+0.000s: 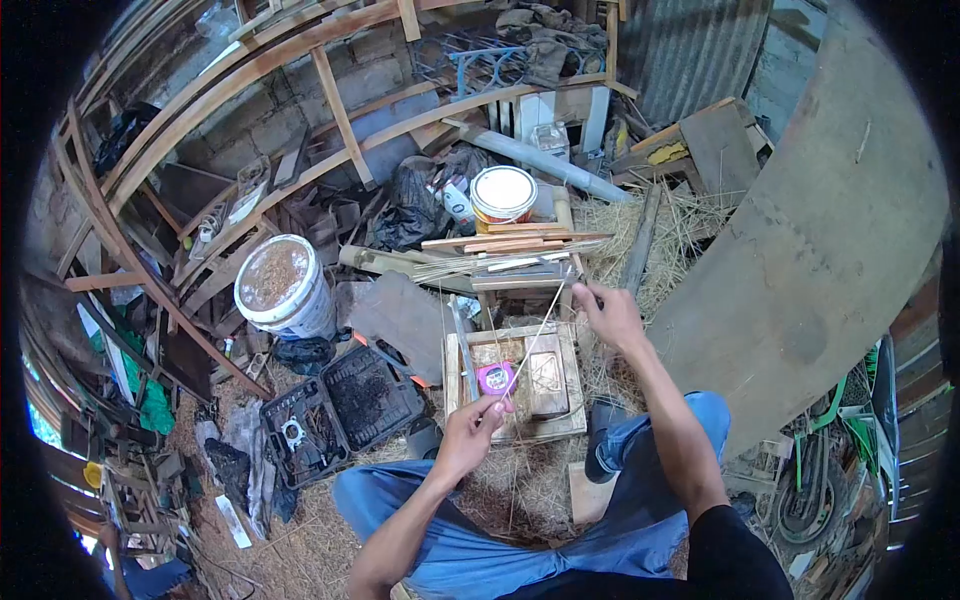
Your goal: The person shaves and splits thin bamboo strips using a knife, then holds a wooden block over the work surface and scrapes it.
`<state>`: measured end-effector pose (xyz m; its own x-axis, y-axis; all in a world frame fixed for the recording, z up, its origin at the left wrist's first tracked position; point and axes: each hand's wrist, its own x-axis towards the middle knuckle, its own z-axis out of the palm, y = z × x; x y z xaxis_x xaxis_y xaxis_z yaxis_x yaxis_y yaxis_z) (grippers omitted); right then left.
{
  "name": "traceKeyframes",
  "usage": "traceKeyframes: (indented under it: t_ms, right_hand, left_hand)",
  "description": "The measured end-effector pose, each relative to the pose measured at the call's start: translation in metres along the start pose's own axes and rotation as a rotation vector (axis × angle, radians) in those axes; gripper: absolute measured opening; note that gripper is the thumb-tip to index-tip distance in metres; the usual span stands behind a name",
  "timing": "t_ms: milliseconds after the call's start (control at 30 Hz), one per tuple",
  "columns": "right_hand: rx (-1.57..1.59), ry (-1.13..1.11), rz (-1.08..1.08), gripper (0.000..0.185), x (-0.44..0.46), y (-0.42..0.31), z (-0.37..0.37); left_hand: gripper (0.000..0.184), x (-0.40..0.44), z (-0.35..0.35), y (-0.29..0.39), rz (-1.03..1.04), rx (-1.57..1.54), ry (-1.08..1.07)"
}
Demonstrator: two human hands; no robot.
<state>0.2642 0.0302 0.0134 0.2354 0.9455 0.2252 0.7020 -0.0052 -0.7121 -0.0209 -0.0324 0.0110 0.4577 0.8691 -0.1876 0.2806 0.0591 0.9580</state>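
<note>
Stick (536, 338) looks matt, woody; tape measure (495, 379), glossy plastic; bucket (308, 312), smooth plastic; tool case (372, 398), matt plastic; jeans (625, 535), matt cloth.

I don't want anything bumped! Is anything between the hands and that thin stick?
Nothing visible is. The left hand pinches the near end of the thin stick; the right hand is at its far end. The pink tape measure nearby blocks neither hand.

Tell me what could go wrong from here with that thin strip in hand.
The thin strip pinched by the left hand looks slender, so it could bend or snap. The pink tape measure lies close to that hand and might get knocked. The loose wood strips piled near the right hand could slide if brushed.
</note>
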Motion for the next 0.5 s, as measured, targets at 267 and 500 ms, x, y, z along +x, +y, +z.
traceKeyframes:
  t_ms: [267,500]
  right_hand:
    - [0.064,0.274,0.226,0.055,0.021,0.039,-0.010]
    - [0.955,-0.200,0.317,0.039,-0.006,-0.029,-0.013]
  left_hand:
    - [0.030,0.004,-0.007,-0.013,0.054,0.011,-0.032]
    - [0.023,0.007,-0.002,-0.006,0.049,-0.053,-0.116]
